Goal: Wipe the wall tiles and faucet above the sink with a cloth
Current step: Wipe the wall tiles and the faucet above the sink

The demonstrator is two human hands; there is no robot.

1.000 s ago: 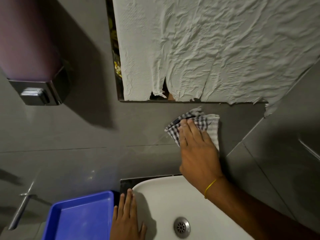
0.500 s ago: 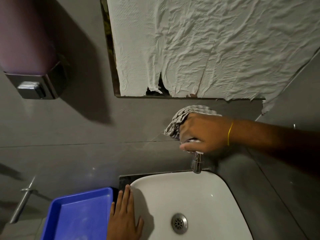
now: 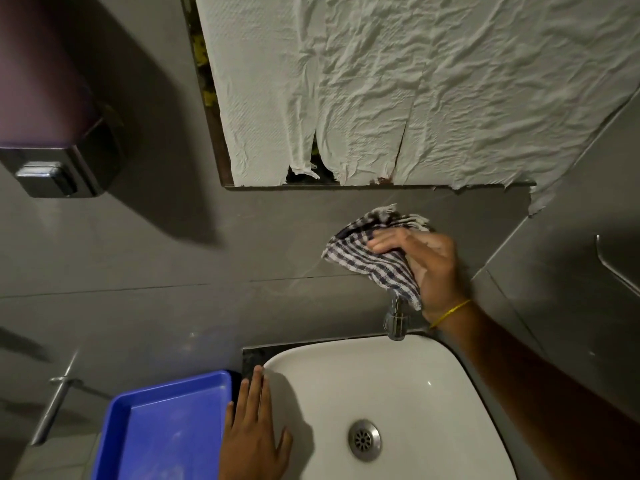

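Several large grey wall tiles [image 3: 145, 258] back the white ceramic sink [image 3: 398, 382], where the left hand [image 3: 252, 434] lies flat and empty. Above the chrome faucet [image 3: 395, 322], the right hand [image 3: 429, 268] bunches a soft, light, blue-checked cloth [image 3: 367, 254], likely best gathered mid-fold.

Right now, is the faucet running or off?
Off, as far as shows: no stream falls from the faucet spout, and the sink basin below looks dry. The checked cloth in the right hand drapes over its top.
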